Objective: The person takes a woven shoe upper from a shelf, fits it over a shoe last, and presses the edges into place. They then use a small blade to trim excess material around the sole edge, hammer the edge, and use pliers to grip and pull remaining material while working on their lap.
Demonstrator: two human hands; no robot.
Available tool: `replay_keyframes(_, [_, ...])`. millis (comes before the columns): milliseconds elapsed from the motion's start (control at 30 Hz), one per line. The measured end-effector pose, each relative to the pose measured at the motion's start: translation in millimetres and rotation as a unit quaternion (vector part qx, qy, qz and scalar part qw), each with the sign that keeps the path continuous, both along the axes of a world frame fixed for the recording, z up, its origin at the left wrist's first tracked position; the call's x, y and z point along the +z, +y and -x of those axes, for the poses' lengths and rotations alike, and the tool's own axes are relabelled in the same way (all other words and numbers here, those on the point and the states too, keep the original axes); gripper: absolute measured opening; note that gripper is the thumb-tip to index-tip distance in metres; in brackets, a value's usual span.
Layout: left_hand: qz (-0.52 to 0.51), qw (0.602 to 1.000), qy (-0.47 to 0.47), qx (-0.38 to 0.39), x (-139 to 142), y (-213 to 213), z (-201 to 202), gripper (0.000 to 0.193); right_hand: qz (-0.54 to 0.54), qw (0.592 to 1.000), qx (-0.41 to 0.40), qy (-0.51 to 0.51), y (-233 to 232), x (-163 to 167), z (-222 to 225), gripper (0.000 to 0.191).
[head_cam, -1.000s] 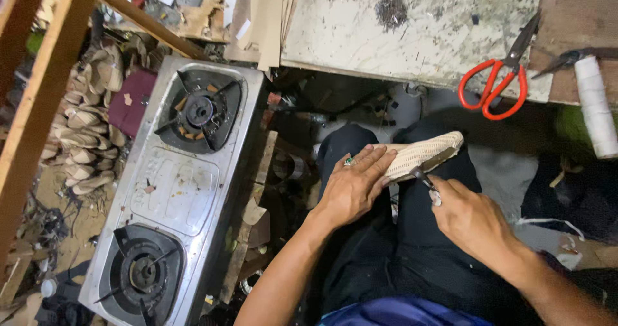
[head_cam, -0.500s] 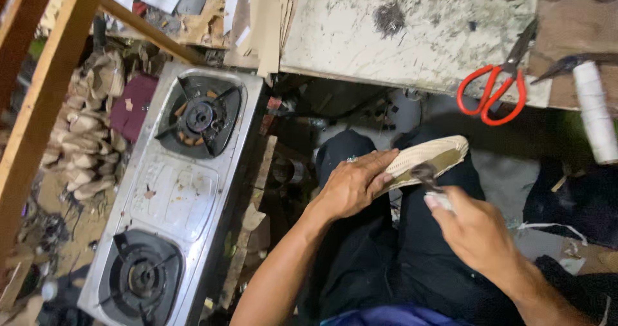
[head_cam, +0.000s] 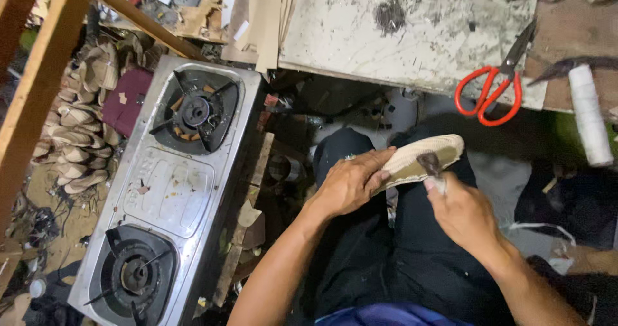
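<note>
My left hand (head_cam: 351, 183) grips a pale woven shoe sole (head_cam: 428, 157) over my lap, fingers wrapped over its near end. My right hand (head_cam: 460, 213) holds a small dark-tipped tool (head_cam: 430, 166) pressed against the sole's lower edge. Both hands sit above my dark trousers (head_cam: 386, 261), just below the edge of a worn white worktop (head_cam: 399, 36).
Red-handled scissors (head_cam: 492, 88) and a white spool of thread (head_cam: 589, 117) lie on the worktop at right. A steel two-burner gas stove (head_cam: 170, 184) stands to the left. Stacked soles (head_cam: 74, 146) lie on the floor beyond it, under wooden beams (head_cam: 38, 88).
The sole has tilted and shifted slightly right. My right hand has moved up along its edge with the tool.
</note>
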State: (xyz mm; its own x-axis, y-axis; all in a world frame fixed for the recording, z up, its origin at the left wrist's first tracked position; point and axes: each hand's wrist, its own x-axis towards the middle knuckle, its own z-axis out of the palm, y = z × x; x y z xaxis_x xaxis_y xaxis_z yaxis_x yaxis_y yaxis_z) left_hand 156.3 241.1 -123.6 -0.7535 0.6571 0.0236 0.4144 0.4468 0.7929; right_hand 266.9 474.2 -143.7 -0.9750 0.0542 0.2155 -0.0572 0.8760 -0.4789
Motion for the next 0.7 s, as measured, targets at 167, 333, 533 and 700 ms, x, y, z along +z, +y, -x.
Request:
replay_keyframes(167, [-0.010,1.000,-0.009,0.009,12.6,-1.7,-1.3,0.047,0.062,0.978,-0.068,-0.186,7.1,-22.2,11.2,0.030])
replay_keyframes(333, [-0.024,0.997,0.009,0.066,14.6,-28.6,-24.6,0.051,0.043,0.988,-0.068,-0.132,9.4,-25.2,7.8,0.029])
replay_keyframes(533, [-0.156,0.957,-0.078,0.233,-13.5,-23.1,-44.8,0.041,0.104,0.967,-0.089,-0.215,0.1,-25.1,3.5,0.031])
replay_keyframes(700, [-0.206,0.955,0.040,0.212,-17.3,-19.3,-57.0,0.034,0.357,0.854,-0.042,-0.376,-23.7,-15.5,-22.9,0.030])
